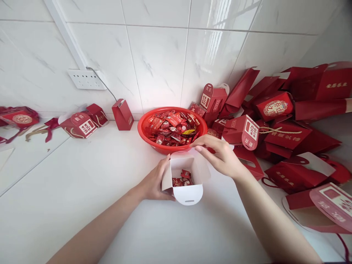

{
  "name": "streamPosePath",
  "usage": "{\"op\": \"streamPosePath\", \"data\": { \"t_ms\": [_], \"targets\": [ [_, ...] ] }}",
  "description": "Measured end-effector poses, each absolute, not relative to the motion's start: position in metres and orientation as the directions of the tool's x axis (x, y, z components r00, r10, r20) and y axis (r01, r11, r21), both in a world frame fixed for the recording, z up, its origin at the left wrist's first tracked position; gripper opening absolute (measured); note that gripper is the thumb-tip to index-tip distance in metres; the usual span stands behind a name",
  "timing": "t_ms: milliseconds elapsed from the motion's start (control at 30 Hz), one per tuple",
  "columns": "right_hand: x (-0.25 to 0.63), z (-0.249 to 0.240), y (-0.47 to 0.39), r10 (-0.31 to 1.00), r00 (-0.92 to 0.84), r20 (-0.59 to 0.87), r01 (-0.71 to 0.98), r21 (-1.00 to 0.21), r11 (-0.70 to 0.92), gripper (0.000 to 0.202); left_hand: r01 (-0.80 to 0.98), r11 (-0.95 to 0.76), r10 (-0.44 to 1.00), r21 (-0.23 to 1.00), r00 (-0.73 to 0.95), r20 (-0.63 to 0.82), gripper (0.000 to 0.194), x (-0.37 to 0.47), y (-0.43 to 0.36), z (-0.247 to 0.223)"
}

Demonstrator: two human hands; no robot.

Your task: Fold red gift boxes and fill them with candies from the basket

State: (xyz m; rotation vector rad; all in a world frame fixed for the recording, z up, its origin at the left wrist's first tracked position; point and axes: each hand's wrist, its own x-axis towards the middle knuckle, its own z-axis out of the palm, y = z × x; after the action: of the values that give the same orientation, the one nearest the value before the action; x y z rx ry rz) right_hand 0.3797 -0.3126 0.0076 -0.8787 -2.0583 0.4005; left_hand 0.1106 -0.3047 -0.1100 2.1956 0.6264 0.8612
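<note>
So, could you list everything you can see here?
Open box: one, white inside, front centre
Basket: one, red, behind the open box
Wrapped packets: many, mostly red, in basket and open box
Standing carton: one, red, left of basket
Left-side boxes: about three, red, far left
Piled boxes: many, red, right
Ribbons: several, dark red and tan, far left
Socket panel: one, white, on wall
Cable: one, grey, below socket panel
Tabletop: white, underneath
Left hand: one, bare, holding open box
Right hand: one, bare, near basket rim

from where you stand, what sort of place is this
Likely a tiled indoor workspace: marble-patterned wall tiles behind a white table, a red basket of wrapped packets and heaped red boxes.
</note>
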Motion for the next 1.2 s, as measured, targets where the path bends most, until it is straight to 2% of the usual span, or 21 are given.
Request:
{"op": "streamPosePath", "data": {
  "t_ms": [100,167,233,333,433,467,667,767,867,967,1067,1200],
  "targets": [
    [0.393,-0.032,-0.329,0.708,-0.126,0.695,0.447,-0.597,0.666,0.025,0.241,-0.625,0.663,0.742,0.665,0.343,0.142,0.104,-0.305,-0.105],
    [0.403,-0.064,-0.338,0.706,-0.084,0.703,0.394,-0.627,0.671,0.051,0.231,-0.503,0.736,0.833,0.620,0.272,0.131,0.101,-0.303,-0.106],
    [0.412,-0.090,-0.342,0.723,-0.222,0.654,0.358,-0.635,0.685,0.085,0.144,-0.392,0.772,0.909,0.589,0.240,0.116,0.101,-0.301,-0.109],
    [0.418,-0.107,-0.341,0.707,-0.453,0.544,0.413,-0.574,0.707,0.114,-0.033,-0.329,0.780,0.944,0.553,0.292,0.094,0.103,-0.299,-0.113],
    [0.412,-0.106,-0.342,0.681,-0.543,0.491,0.433,-0.531,0.728,0.122,-0.068,-0.254,0.783,0.965,0.571,0.247,0.060,0.109,-0.304,-0.114],
    [0.409,-0.104,-0.343,0.669,-0.562,0.487,0.420,-0.528,0.738,0.122,-0.073,-0.222,0.785,0.972,0.578,0.222,0.055,0.111,-0.306,-0.113],
    [0.396,-0.094,-0.355,0.642,-0.633,0.432,0.397,-0.530,0.749,0.131,-0.164,-0.091,0.752,0.982,0.635,0.176,0.060,0.127,-0.316,-0.099],
    [0.394,-0.093,-0.357,0.658,-0.640,0.396,0.373,-0.589,0.717,0.126,-0.178,-0.085,0.756,0.980,0.629,0.180,0.056,0.132,-0.317,-0.095],
    [0.392,-0.093,-0.358,0.689,-0.598,0.409,0.249,-0.722,0.645,0.113,-0.179,-0.057,0.792,0.982,0.591,0.154,0.050,0.135,-0.318,-0.098],
    [0.389,-0.093,-0.361,0.733,-0.542,0.411,0.156,-0.808,0.569,0.095,-0.181,0.028,0.829,0.983,0.553,0.078,0.046,0.138,-0.320,-0.105],
    [0.384,-0.092,-0.366,0.808,-0.473,0.351,0.122,-0.882,0.455,0.068,-0.203,0.108,0.848,0.973,0.530,0.016,0.046,0.142,-0.323,-0.106],
    [0.373,-0.095,-0.370,0.901,-0.348,0.261,0.089,-0.947,0.308,0.048,-0.243,0.049,0.885,0.969,0.459,0.071,0.054,0.148,-0.328,-0.101]
  ]
}}
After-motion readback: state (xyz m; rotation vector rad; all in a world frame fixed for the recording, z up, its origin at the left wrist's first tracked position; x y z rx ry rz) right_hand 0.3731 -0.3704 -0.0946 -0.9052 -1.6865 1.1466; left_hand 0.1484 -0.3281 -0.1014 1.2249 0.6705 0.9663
